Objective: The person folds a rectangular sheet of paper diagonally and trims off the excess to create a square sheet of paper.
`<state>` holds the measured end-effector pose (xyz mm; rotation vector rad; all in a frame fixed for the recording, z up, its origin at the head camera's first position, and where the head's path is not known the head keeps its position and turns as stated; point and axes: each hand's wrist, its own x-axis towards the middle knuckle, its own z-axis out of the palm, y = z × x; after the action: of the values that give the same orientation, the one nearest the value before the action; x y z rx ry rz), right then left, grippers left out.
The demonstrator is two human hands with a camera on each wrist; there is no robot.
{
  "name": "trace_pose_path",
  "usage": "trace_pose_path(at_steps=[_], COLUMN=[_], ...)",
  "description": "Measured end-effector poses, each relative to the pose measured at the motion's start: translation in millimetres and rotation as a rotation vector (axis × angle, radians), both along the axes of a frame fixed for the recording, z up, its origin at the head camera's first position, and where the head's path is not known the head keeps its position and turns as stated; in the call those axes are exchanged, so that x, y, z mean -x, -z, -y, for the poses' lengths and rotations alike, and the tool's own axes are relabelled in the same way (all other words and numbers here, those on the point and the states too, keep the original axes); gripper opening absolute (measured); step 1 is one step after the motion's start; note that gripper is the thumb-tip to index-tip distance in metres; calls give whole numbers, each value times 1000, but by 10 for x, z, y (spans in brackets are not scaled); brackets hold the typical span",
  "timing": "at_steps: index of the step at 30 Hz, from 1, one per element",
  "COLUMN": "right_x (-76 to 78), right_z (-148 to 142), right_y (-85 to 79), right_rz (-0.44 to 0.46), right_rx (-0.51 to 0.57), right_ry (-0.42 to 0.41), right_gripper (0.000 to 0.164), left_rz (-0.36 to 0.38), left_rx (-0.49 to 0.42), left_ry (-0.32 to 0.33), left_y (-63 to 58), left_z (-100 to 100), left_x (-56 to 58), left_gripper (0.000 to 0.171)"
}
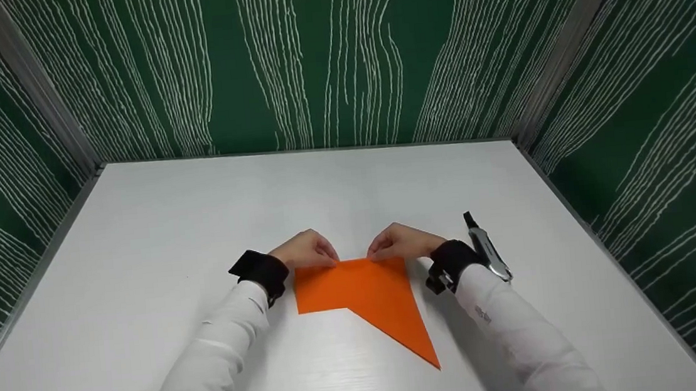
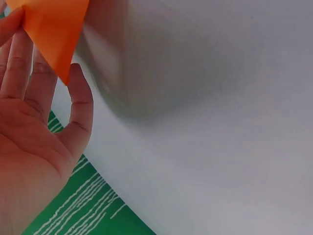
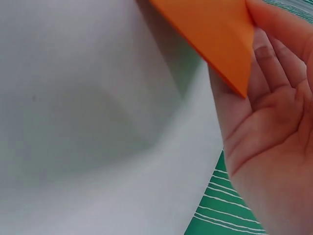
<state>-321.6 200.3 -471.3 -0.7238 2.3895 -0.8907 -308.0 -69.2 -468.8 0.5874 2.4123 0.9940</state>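
Note:
A folded sheet of orange paper [image 1: 356,286] hangs between the two hands, its long point reaching down to the right in the head view. By its upper edge, left of the middle, my left hand [image 1: 308,249] pinches it between thumb and fingers. My right hand [image 1: 404,241] pinches the same edge farther right. In the left wrist view a corner of the orange paper [image 2: 58,34] lies in front of the left hand's fingers [image 2: 41,81]. The right wrist view shows a layered paper edge [image 3: 220,49] against the right palm [image 3: 274,132].
A silver and black utility knife [image 1: 488,246] lies on the white table [image 1: 168,224], just beyond the right wrist. Green panels with white streaks [image 1: 305,60] stand behind and at both sides. Black straps [image 1: 263,272] circle the wrists over white sleeves.

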Motion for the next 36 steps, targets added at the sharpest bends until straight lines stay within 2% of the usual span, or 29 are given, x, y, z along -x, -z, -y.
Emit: trace_pose_path(at_steps=[8,18,23,29,36], right_x=[-31,-20,-27,-46,-50], right_z=[103,149,170,191,206], right_y=[8,19,45,41,47], right_rz=[-5,11,-18,-33,-20], right_rx=[-8,0,-7,-5,-17], right_ry=[-2,-54,-53,-63,-44], right_gripper=[18,21,19,19,19], left_rz=[-74,-56,-54,-83,-87], left_rx=[12,-21,-5,27,0], left_ry=[-4,46,31,-1,6], left_y=[36,10,18,28,30], left_z=[-82,-150,-180,-200,-231], left_x=[-19,-67,-76,-94,-115], left_gripper=[23,19,18,20,19])
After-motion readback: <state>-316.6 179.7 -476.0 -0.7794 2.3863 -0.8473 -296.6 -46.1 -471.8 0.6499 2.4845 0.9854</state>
